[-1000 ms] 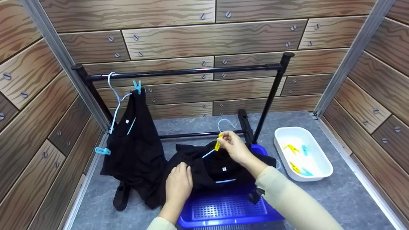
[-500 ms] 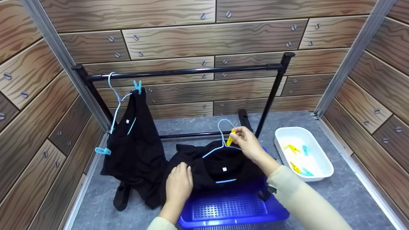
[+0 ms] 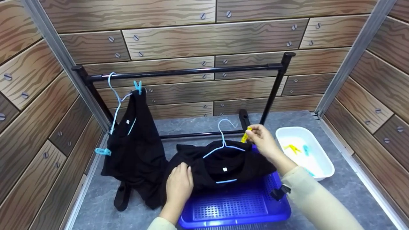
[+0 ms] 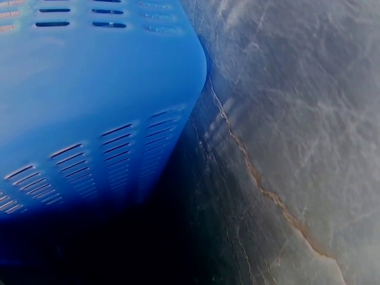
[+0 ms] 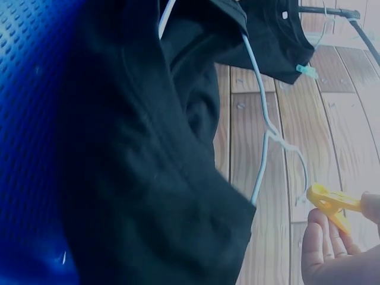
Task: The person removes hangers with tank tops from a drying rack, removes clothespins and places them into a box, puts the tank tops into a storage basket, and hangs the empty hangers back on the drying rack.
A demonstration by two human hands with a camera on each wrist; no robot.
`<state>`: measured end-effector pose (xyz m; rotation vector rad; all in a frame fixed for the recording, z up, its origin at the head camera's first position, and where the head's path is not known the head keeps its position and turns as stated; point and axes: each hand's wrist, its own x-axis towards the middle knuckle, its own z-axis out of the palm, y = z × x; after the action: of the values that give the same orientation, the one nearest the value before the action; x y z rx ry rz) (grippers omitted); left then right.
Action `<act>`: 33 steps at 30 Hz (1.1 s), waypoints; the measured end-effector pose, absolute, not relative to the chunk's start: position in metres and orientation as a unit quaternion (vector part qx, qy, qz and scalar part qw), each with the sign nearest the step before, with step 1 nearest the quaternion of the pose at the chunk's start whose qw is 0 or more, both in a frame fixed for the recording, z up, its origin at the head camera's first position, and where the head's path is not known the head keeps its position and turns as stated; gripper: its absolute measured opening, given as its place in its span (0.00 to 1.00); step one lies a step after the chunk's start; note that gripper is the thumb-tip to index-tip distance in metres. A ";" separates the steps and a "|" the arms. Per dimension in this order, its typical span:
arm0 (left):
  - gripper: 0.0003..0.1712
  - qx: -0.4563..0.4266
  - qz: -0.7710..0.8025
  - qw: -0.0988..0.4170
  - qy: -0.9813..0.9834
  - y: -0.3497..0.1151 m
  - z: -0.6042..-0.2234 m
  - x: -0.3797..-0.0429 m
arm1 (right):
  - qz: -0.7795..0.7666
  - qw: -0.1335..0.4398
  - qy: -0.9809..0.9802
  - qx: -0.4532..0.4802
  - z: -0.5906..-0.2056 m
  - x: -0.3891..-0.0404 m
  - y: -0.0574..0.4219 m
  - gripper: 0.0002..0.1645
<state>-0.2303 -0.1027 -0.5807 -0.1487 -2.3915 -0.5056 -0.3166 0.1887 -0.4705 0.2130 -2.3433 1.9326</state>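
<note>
Head cam: 2 black tops (image 3: 140, 143), 2 blue hangers (image 3: 224, 146), 2 blue clips (image 3: 138, 87) on the hung top, 1 blue basket (image 3: 235, 221), 1 white tub (image 3: 321, 153); left grip (image 3: 180, 182) is on the lower top (can't tell if pinching), right grip (image 3: 263, 142) pinches 1 yellow clip (image 3: 246, 135). Left wrist's got basket and floor (image 4: 297, 119). Right wrist: clip's between thumb and fingers, near the hanger hook.

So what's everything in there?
surface: 1, grey, underneath
walls: 3, brown, around
rack: 1, black, back
basket: 1, blue, front
tub: 1, white, right
hanging garment: 1, black, left
other garment: 1, black, over basket
hangers: 2, blue, one per garment
clipped clothespins: 2, blue, hanging garment
tub clothespins: 3 visible, yellow and blue, inside
held clothespin: 1, yellow, left of tub
left hand: 1, cream-sleeved, on other garment
right hand: 1, cream-sleeved, pinching clothespin
</note>
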 end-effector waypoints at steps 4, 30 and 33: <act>0.10 -0.058 -0.195 0.344 -0.917 -0.103 -0.581 -0.230 | 0.637 0.042 -0.768 0.050 -0.472 -0.316 0.203 0.19; 0.11 -0.066 -0.187 0.354 -0.914 -0.103 -0.582 -0.232 | 0.634 0.078 -0.770 -0.017 -0.494 -0.308 0.293 0.24; 0.11 -0.064 -0.186 0.352 -0.915 -0.102 -0.582 -0.232 | 0.624 0.084 -0.776 -0.026 -0.497 -0.308 0.305 0.24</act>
<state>-0.2323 -0.1023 -0.5818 -0.1655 -2.3685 -0.4825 -0.3077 0.3047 -0.4971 -0.0790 -2.3164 1.8620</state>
